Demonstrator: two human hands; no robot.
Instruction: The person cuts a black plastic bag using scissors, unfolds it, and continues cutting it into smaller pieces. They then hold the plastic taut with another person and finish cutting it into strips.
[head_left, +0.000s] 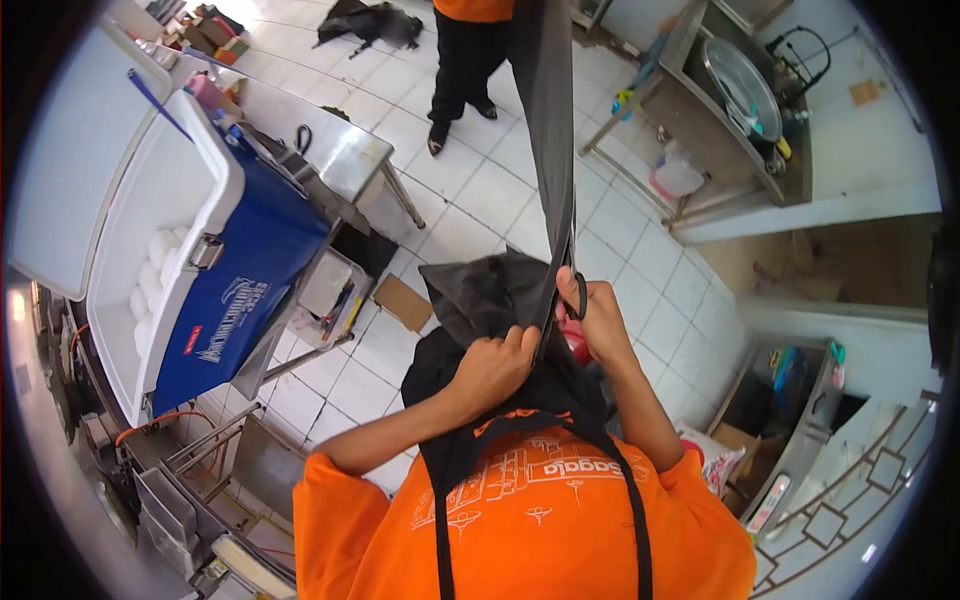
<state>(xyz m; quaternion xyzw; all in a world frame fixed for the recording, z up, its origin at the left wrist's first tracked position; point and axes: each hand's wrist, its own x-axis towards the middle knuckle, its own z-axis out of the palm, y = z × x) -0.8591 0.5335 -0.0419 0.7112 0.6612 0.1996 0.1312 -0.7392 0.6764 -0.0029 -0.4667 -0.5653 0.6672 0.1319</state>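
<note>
open floor point(640, 240) right of dark cloth point(543, 110), cooler point(265, 250) blocking left

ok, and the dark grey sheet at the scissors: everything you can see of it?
Dark grey sheet: thin, smooth, slightly sheeny, plastic- or fabric-like. A long strip stretches taut beside the other person, narrowing toward the hands; its far end is out of frame. The left hand grips its near end, and the right hand holds scissors against its edge. A creased dark piece below looks like the same material; whether they join is unclear.
</note>
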